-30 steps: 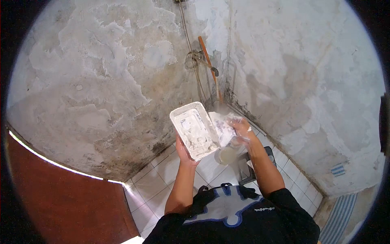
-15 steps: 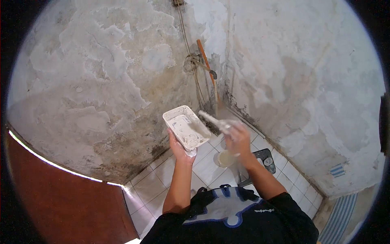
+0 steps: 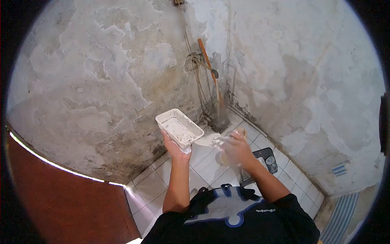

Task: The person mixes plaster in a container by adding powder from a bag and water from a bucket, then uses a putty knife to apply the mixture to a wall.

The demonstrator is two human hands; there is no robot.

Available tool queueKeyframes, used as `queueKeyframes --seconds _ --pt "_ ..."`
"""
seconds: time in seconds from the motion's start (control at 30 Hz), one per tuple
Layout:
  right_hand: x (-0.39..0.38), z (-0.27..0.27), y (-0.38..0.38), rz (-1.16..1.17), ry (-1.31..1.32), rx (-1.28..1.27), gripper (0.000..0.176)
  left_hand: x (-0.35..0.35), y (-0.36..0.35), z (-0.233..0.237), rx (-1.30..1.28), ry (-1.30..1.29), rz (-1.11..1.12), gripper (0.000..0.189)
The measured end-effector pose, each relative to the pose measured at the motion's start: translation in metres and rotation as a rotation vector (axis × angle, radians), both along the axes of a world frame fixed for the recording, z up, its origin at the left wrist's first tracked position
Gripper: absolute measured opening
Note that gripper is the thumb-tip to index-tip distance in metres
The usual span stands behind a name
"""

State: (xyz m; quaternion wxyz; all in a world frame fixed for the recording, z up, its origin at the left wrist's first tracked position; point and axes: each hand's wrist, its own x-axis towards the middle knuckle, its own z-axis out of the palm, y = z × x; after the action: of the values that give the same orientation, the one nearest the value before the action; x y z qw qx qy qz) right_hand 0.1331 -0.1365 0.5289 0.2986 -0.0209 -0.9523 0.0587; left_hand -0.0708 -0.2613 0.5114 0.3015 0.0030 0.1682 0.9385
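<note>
My left hand [image 3: 174,149] is wrapped around the underside and near end of a white rectangular tub [image 3: 190,121], held up and tilted. White paste is smeared over the tub's inside, and some sits on my palm below it. In my right hand [image 3: 237,149] is a putty knife [image 3: 208,140], its paste-coated blade pointing left, with the tip right at the tub's right corner. The right fingers are blurred by motion but closed around the handle.
A round pale container [image 3: 222,159] stands on the white tiled floor, partly behind my right hand. Beside it is a black stool-like object [image 3: 268,156] with things on it. An orange-handled pole [image 3: 205,55] leans in the corner near a pipe [image 3: 215,74]. Walls are patchy and peeling.
The tub has shifted slightly left and down. My right hand has lowered, and the putty knife has swung from pointing up-left to nearly level, its blade now at the tub's corner.
</note>
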Motion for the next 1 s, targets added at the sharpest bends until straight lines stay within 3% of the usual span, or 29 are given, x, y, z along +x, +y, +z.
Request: queueKeyframes --seconds 0.1,0.17,0.27,0.4,0.47,0.6,0.7,0.87,1.0 --pt "-0.003 0.032 0.014 0.061 0.077 -0.200 0.025 0.001 -0.003 0.003 -0.090 0.066 -0.057 0.057" --pt "-0.014 0.038 0.024 -0.248 0.050 -0.261 0.020 0.006 -0.002 0.012 -0.168 0.132 -0.113 0.058" --pt "-0.037 0.082 0.032 -0.169 0.033 -0.271 0.022 0.015 -0.002 0.020 -0.218 0.231 -0.257 0.063" --pt "-0.076 0.093 0.050 -0.137 -0.017 -0.140 0.025 0.020 0.000 0.024 -0.291 0.275 -0.385 0.063" --pt "-0.084 0.101 0.047 -0.108 -0.256 -0.080 0.025 0.020 -0.001 0.022 -0.321 0.273 -0.370 0.063" --pt "-0.091 0.055 0.058 0.112 -0.217 0.074 0.022 0.015 -0.001 0.019 -0.187 0.292 -0.256 0.066" --pt "-0.081 0.059 0.040 0.064 -0.364 -0.105 0.021 0.012 -0.001 0.015 -0.175 0.358 -0.242 0.068" --pt "-0.082 0.047 0.040 0.040 -0.273 -0.526 0.020 0.011 -0.002 0.014 -0.183 0.395 -0.283 0.068" --pt "-0.078 0.033 0.040 0.031 -0.273 -0.552 0.022 0.010 0.000 0.005 -0.182 0.382 -0.286 0.067"
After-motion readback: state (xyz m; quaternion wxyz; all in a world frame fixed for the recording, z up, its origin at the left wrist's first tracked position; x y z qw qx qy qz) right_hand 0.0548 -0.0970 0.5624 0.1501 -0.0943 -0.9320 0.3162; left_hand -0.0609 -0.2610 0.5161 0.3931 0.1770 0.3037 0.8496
